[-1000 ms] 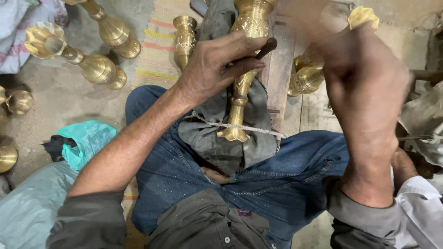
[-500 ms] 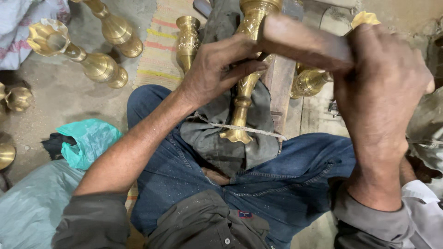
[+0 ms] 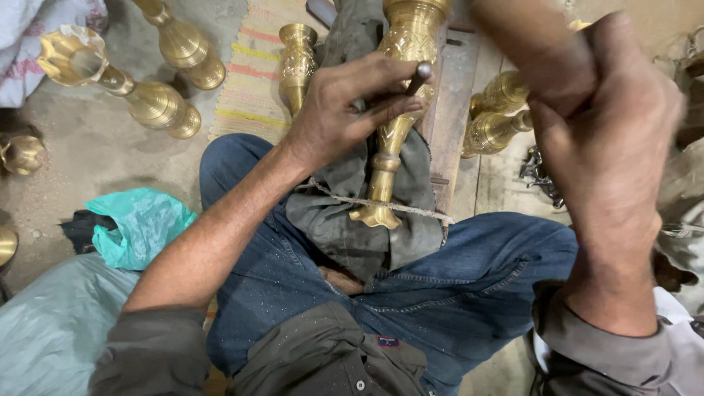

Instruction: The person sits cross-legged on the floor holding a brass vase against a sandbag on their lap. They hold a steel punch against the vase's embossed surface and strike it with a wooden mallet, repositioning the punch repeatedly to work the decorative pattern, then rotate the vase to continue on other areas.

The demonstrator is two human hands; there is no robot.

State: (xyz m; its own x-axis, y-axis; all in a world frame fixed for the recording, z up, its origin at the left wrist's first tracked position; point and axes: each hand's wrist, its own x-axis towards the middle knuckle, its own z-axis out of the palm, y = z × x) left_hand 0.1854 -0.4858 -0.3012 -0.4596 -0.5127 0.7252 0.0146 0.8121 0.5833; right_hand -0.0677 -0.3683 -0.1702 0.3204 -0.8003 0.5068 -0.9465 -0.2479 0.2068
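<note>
— Item one?
— Brass vase [image 3: 400, 95], my landmark: it lies on a grey cloth [image 3: 367, 220] across my lap, foot toward me, tied down by a cord [image 3: 411, 209] just above the foot.
— Hands?
— My left hand [image 3: 345, 110] rests on the vase's body, fingers pinched round a thin dark punch [image 3: 419, 73] set against the metal. My right hand [image 3: 609, 139], right of the vase and raised, is closed round a blurred wooden block [image 3: 528, 44].
— Progress?
— Relief pattern shows on the upper body; I judge chasing partly done — how much remains I cannot tell.
— Other stock?
— Left of the vase: a small vase [image 3: 297, 62], two more lying down [image 3: 147, 99], a teal bag [image 3: 139, 224]. Right: further brass pieces [image 3: 499, 121].
</note>
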